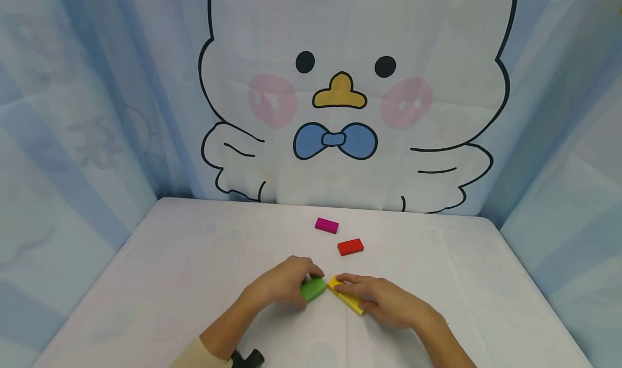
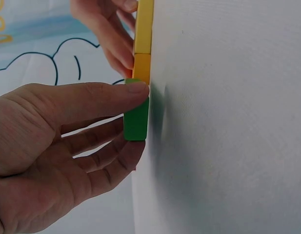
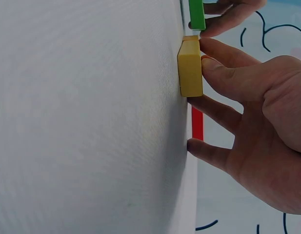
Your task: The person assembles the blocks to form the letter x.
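Observation:
Near the middle of the table, my left hand [image 1: 285,283] holds a green block [image 1: 313,290] between thumb and fingers. The left wrist view shows the thumb across one face of the green block [image 2: 135,119] and fingertips at its lower end. My right hand [image 1: 391,302] grips a longer yellow block [image 1: 351,302], its fingertips at the far end and thumb along it. In the right wrist view, the yellow block [image 3: 190,73] lies close against the table, thumb on its upper face. The facing ends of the green and yellow blocks are close together, set at an angle.
A red block [image 1: 350,247] lies just beyond the hands, and a magenta block [image 1: 326,225] farther back. The white-covered table [image 1: 194,260] ends at a curtain [image 1: 340,179] with a cartoon bird. A black piece [image 1: 249,359] sits at my left wrist.

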`<action>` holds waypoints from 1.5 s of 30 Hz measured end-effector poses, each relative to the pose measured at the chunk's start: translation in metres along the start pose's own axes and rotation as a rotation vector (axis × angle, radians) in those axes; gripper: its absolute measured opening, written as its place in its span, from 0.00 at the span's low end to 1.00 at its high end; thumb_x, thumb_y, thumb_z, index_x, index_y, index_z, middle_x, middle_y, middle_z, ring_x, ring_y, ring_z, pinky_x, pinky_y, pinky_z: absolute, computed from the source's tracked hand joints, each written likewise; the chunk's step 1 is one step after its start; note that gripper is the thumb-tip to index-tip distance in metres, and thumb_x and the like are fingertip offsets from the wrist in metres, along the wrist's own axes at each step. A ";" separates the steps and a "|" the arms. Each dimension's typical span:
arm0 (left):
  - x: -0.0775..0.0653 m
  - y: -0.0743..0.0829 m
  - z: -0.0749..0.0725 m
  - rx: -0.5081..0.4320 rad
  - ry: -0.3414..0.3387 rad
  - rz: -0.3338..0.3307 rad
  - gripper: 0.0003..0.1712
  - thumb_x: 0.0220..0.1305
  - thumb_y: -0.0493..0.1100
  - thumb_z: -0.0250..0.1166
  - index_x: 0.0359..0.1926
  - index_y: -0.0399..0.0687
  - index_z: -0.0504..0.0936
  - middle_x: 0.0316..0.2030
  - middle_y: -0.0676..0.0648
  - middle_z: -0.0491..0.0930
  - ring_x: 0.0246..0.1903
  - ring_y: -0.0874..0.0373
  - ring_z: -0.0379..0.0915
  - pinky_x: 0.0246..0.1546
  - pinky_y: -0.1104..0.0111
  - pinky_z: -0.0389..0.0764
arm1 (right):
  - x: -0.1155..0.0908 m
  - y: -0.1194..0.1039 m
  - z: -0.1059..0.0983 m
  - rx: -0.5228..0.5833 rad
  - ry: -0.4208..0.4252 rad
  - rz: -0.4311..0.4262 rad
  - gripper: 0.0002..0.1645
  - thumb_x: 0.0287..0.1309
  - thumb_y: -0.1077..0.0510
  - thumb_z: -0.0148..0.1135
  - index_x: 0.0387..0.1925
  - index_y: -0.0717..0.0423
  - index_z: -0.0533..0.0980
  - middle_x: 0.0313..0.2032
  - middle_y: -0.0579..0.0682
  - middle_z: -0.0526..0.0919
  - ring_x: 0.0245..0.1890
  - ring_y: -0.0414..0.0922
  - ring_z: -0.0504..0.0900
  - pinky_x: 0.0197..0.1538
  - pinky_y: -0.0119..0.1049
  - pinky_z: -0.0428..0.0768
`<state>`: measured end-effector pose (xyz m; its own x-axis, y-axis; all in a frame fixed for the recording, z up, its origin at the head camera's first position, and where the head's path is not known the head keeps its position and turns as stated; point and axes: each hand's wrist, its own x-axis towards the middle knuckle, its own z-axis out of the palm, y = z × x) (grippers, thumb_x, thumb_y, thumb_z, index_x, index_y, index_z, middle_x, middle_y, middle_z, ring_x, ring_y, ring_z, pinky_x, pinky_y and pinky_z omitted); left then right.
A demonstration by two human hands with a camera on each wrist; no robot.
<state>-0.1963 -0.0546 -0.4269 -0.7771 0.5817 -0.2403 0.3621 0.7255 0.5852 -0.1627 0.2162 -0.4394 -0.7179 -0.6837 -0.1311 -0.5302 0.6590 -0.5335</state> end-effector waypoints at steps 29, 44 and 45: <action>-0.007 0.001 0.007 0.014 -0.037 0.017 0.37 0.51 0.39 0.83 0.63 0.52 0.83 0.49 0.57 0.81 0.45 0.65 0.75 0.48 0.74 0.83 | 0.000 -0.001 -0.002 0.004 -0.010 0.004 0.34 0.73 0.65 0.59 0.74 0.37 0.71 0.76 0.37 0.68 0.76 0.47 0.68 0.74 0.54 0.71; -0.009 -0.008 0.006 -0.065 -0.026 0.061 0.30 0.54 0.33 0.80 0.59 0.52 0.86 0.50 0.56 0.84 0.42 0.65 0.78 0.41 0.78 0.82 | 0.000 0.002 0.000 0.011 -0.004 0.002 0.35 0.72 0.65 0.59 0.74 0.35 0.71 0.76 0.36 0.68 0.77 0.47 0.68 0.74 0.53 0.71; -0.009 -0.008 0.007 -0.063 -0.024 0.062 0.30 0.55 0.33 0.79 0.59 0.52 0.86 0.50 0.56 0.85 0.42 0.65 0.78 0.41 0.78 0.82 | 0.000 0.003 0.000 0.011 -0.001 -0.002 0.35 0.72 0.65 0.59 0.74 0.36 0.71 0.76 0.36 0.68 0.76 0.47 0.68 0.74 0.53 0.71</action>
<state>-0.1889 -0.0631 -0.4344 -0.7417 0.6337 -0.2199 0.3754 0.6638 0.6468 -0.1642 0.2176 -0.4407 -0.7160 -0.6856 -0.1310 -0.5270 0.6541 -0.5427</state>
